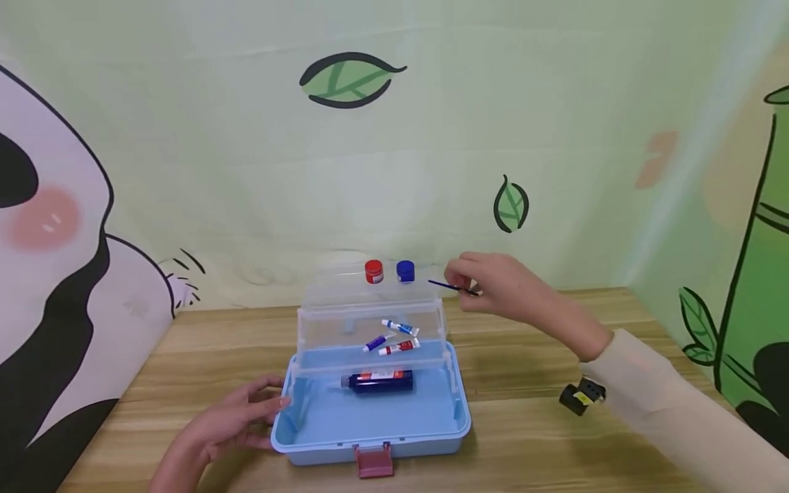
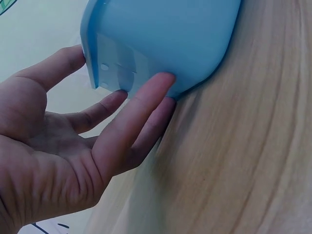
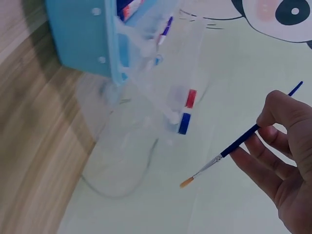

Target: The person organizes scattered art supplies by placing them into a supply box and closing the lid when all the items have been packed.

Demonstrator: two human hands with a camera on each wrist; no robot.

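Note:
A light blue plastic box (image 1: 370,418) stands with its clear tiers raised. My left hand (image 1: 237,418) touches its left end, and in the left wrist view the fingers are spread, with fingertips against the outer wall (image 2: 112,63). My right hand (image 1: 499,284) pinches a thin paintbrush (image 1: 453,285) beside the upper clear tier. In the right wrist view, the brush (image 3: 239,141) has a dark blue handle and orange-brown bristles pointing away from the hand.
A dark blue bottle (image 1: 382,381) lies in the box. Above it, a clear tray holds blue (image 1: 401,328), purple (image 1: 377,342) and red paint tubes (image 1: 399,347). Red (image 1: 373,272) and blue jars (image 1: 405,272) sit on the upper tier. Behind hangs a printed cloth (image 1: 431,137).

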